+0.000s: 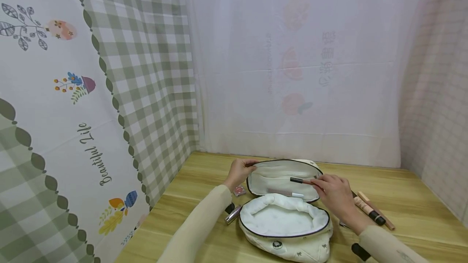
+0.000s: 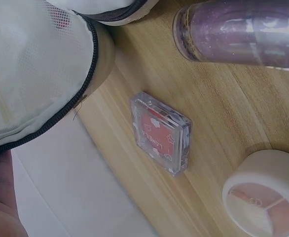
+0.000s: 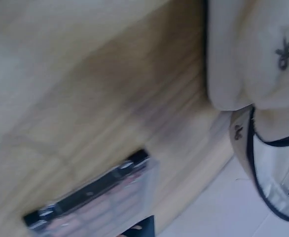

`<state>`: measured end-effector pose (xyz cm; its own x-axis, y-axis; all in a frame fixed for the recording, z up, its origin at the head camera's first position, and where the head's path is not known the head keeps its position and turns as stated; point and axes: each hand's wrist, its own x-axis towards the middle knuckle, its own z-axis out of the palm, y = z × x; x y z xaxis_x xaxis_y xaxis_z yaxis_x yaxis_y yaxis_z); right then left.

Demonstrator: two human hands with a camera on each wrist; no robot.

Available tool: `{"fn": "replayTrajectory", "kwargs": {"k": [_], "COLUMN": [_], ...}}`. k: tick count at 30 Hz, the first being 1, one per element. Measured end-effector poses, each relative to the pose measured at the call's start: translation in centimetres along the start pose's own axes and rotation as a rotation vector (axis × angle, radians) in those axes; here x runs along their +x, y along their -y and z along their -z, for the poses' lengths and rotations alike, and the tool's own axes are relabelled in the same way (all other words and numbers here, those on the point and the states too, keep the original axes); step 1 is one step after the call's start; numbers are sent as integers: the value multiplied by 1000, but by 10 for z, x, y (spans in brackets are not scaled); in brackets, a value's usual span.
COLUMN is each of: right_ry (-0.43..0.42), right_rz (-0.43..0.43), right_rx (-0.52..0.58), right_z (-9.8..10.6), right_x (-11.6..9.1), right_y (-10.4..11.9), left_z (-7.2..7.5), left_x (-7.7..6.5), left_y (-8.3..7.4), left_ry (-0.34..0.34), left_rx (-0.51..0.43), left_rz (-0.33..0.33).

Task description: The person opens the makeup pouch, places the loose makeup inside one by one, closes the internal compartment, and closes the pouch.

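A wood-grain surface (image 1: 420,192) carries a cream cosmetic bag (image 1: 289,251), unzipped, its lid (image 1: 283,168) raised behind the white-lined compartment. The left hand (image 1: 239,173) pinches the lid's upper left rim; the right hand (image 1: 334,194) pinches a makeup item at the lid's right. A clear-lidded palette (image 3: 100,197) lies near the bag; left of it, a purple glittery tube (image 2: 243,34), a round white compact (image 2: 268,192) and a square clear case (image 2: 159,133). Slimmest is the right hand's black-tipped pencil (image 1: 297,180), before the lid's opening.

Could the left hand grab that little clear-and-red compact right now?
Probably yes: nothing covers the compact, which lies near the left hand, though that hand would likely have to release the bag's lid first.
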<state>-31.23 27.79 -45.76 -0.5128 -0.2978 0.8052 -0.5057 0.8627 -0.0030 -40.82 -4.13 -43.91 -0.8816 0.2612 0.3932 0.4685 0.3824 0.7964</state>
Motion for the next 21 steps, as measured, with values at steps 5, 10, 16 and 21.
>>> {"fn": "replayTrajectory", "kwargs": {"k": [5, 10, 16, 21], "right_ry": [30, 67, 68, 103], "right_rz": [-17, -15, 8, 0], "right_rx": [-17, -38, -80, -133], "right_z": [-9, -15, -25, -32], "right_x": [11, 19, 28, 33], "right_y": [7, 15, 21, 22], "left_z": [0, -1, 0, 0], "left_x": [0, 0, -1, -1], "left_y": [-1, -1, 0, 1], "left_ry": [-9, -11, -13, -9], "left_rx": [11, 18, 16, 8], "left_rz": [-13, -15, -36, -44]}}
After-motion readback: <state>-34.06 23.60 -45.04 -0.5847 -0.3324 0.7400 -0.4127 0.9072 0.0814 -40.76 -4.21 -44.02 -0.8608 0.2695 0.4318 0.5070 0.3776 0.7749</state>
